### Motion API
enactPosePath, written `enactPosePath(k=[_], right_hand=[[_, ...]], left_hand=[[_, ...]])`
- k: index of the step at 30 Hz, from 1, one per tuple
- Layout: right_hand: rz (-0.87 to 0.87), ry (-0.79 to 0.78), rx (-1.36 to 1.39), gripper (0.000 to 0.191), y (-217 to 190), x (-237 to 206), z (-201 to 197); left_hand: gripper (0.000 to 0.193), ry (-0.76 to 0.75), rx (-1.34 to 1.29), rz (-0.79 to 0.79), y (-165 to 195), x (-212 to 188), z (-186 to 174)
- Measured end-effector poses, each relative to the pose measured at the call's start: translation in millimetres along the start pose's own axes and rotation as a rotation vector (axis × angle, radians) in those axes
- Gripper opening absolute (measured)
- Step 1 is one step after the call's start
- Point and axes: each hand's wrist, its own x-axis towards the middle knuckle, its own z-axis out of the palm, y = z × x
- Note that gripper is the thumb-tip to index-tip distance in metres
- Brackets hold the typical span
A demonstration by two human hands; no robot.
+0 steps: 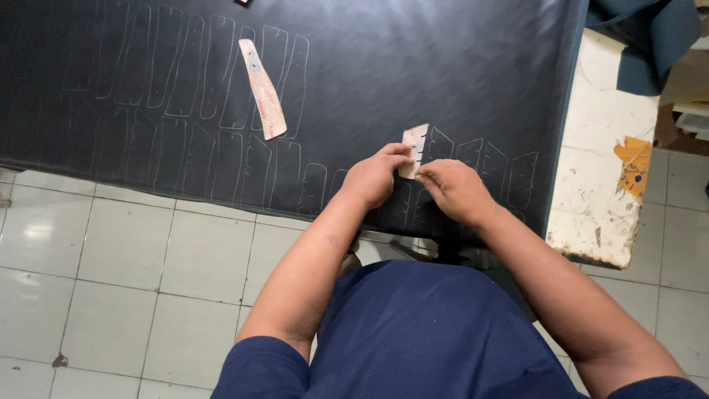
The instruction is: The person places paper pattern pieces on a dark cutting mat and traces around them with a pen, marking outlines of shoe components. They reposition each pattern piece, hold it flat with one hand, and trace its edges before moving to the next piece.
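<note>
Two hands: both lie close together on the black sheet [443, 66], at the small cardboard template [414, 148].
Head view, left hand [375, 176]: it lies on the sheet with the fingers [395, 153] curled loosely, and the fingertips press on the left edge of the small template.
Head view, right hand [454, 188]: its fingers are bent together and the tips touch the lower right edge of the same template; I cannot tell if something thin is pinched between them.
Small template: pale, short piece with little notches on its right side, flat on the sheet between the two hands, near the front edge of the table [598, 192].
Black sheet: it covers most of the table and carries many chalk outlines [185, 74] in rows.
Long template [262, 89]: pale, narrow strip, lying alone on the outlines, well apart from both hands.
Beside: blue cloth [650, 37] at the far right corner; white tiled floor [133, 273] below.
</note>
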Motion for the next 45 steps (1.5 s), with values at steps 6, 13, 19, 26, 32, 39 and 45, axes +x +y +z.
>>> enactPosePath(k=[6, 13, 19, 26, 32, 39, 45], right_hand=[[-0.027, 0.016, 0.033, 0.012, -8, 10, 12], [-0.087, 0.134, -0.002, 0.011, -14, 21, 18], [0.095, 0.261, 0.036, 0.012, -16, 19, 10], [0.41, 0.327, 0.2, 0.02, -8, 21, 7], [0.389, 0.396, 0.109, 0.018, -14, 26, 14], [0.354, 0.406, 0.028, 0.017, -26, 38, 21], [0.608, 0.487, 0.155, 0.017, -23, 33, 32]], left_hand=[[0.043, -0.056, 0.005, -0.046, 2, 2, -2], [0.053, -0.055, -0.056, -0.026, -5, 5, -4], [0.043, -0.038, -0.023, 0.086, -15, 7, -7], [0.038, -0.06, 0.082, 0.183, -11, 4, -13], [0.034, -0.225, 0.287, 0.231, -9, 10, -25], [0.041, -0.099, 0.376, 0.441, -18, 16, -32], [0.042, -0.198, 0.361, 0.457, -19, 29, -45]])
